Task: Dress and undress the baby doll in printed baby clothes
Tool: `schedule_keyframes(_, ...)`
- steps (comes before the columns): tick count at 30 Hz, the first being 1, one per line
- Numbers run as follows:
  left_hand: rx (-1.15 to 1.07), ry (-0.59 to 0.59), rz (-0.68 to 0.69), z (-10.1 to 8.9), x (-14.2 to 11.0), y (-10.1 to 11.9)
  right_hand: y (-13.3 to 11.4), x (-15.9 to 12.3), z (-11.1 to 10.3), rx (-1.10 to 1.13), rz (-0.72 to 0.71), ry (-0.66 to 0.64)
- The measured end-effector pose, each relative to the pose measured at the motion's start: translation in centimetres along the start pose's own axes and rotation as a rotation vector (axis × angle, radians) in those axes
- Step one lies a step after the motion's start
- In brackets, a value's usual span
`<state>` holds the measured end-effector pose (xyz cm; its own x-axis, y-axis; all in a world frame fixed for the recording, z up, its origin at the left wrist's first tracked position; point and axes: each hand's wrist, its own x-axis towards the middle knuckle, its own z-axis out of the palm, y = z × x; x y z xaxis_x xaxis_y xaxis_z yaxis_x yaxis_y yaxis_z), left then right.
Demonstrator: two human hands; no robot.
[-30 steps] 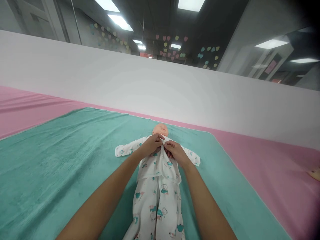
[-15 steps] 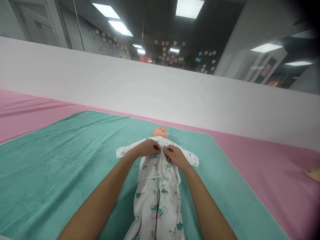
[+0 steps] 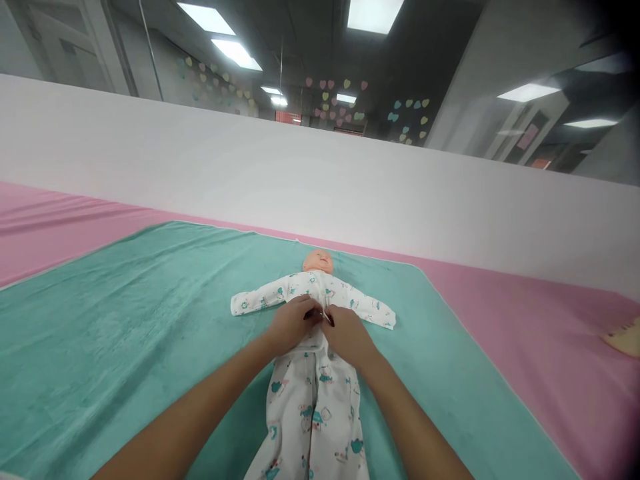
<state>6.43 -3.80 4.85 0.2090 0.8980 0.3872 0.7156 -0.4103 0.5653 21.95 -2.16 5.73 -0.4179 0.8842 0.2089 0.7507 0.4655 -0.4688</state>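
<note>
A baby doll (image 3: 319,261) lies on its back with its head toward the wall and its arms spread. It wears a white printed baby top (image 3: 367,308) and matching printed trousers (image 3: 293,393). Over the middle of the chest, my left hand (image 3: 295,323) pinches one side of the top's front opening. Close beside it, my right hand (image 3: 347,333) is closed on the other side of that opening. The fingertips nearly meet, and whatever fastener lies between them is too small to make out.
Under the doll spreads a green blanket (image 3: 125,320) over a pink mat (image 3: 500,320). A low white wall (image 3: 280,180) with a mirror (image 3: 350,60) above it runs along the back. At the right edge lies part of a pale yellowish object (image 3: 625,339).
Both hands have moved down the front of the top, from the upper chest to the middle, uncovering the collar area. The trousers and the doll's arms stay in place.
</note>
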Motion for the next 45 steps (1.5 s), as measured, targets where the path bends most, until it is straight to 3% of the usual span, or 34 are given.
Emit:
schedule_keyframes(6,-0.017,0.108,0.005,0.1,0.0,0.7,2.0,1.0,0.1,0.54,0.093,-0.07)
schedule_keyframes(10,-0.245,-0.001,-0.175,-0.8,0.5,1.7,2.5,1.1,0.6,0.877,0.178,-0.13)
schedule_keyframes(16,-0.35,-0.17,-0.269,-1.9,1.6,1.9,2.6,0.6,0.4,1.117,0.237,-0.124)
schedule_keyframes(25,-0.553,-0.251,-0.371,-2.7,1.7,1.8,2.7,0.7,0.7,1.123,0.224,-0.129)
schedule_keyframes(35,-0.447,-0.154,-0.362,-1.7,1.5,2.1,3.2,0.8,0.3,1.181,0.208,-0.23)
schedule_keyframes(45,-0.237,-0.121,-0.329,-1.7,1.3,2.4,3.2,0.9,0.3,1.002,0.183,-0.256)
